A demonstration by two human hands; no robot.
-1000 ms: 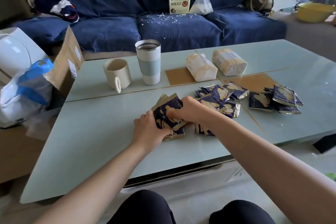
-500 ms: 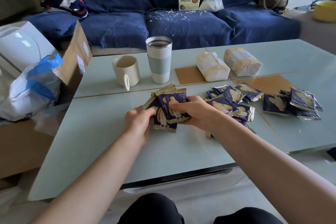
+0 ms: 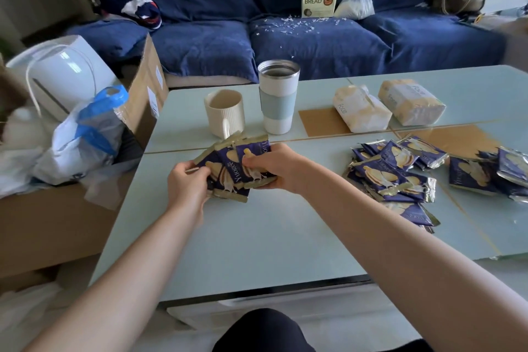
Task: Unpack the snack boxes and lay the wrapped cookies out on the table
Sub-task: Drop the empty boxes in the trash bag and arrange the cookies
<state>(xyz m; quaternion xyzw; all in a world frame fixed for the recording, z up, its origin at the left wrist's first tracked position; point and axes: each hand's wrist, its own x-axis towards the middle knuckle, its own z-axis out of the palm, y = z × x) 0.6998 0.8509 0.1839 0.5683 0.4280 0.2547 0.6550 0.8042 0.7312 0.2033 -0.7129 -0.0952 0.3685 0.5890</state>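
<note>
A fanned stack of dark blue and gold wrapped cookies (image 3: 228, 163) is held just above the pale green table (image 3: 271, 237), in front of the cups. My left hand (image 3: 187, 186) grips the stack's left lower edge. My right hand (image 3: 278, 166) holds its right side, thumb on top. More wrapped cookies lie in a loose pile (image 3: 391, 174) to the right, and a second small heap (image 3: 491, 174) lies near the table's right edge.
A cream mug (image 3: 224, 113) and a white tumbler (image 3: 278, 97) stand just behind the held stack. Two tissue packs (image 3: 385, 106) lie at the back right. A cardboard box (image 3: 145, 88) with bags sits left of the table. A blue sofa (image 3: 285, 37) lies behind.
Both hands have lifted the stack of wrapped cookies off the table and brought it left, away from the loose pile, toward the mug.
</note>
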